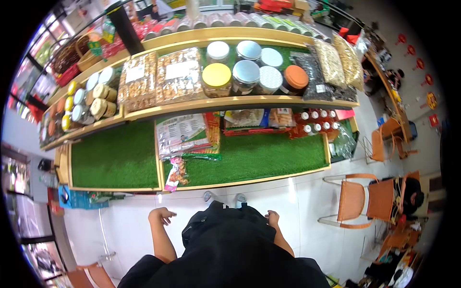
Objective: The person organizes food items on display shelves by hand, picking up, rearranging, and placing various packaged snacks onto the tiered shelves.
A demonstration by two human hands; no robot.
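Observation:
My left hand [163,216] hangs at the left of my body with its fingers apart and nothing in it. On the right, my right hand [272,217] is held near my side, its fingers loosely bent; it looks empty. Both hands are below the front edge of the wooden shelf [245,184], touching nothing. The lower shelf has green turf [273,156], a flat printed package [181,132] and a small snack packet [176,174]. Above stand jars, one with a yellow lid [216,75], and large bags of nuts [178,74].
Red-capped-row bottles [314,122] with white lids stand at the lower shelf's right end. Orange chairs [352,200] are on the right, where a person in dark clothes [412,198] sits. A blue crate [77,198] is beneath the shelf's left end.

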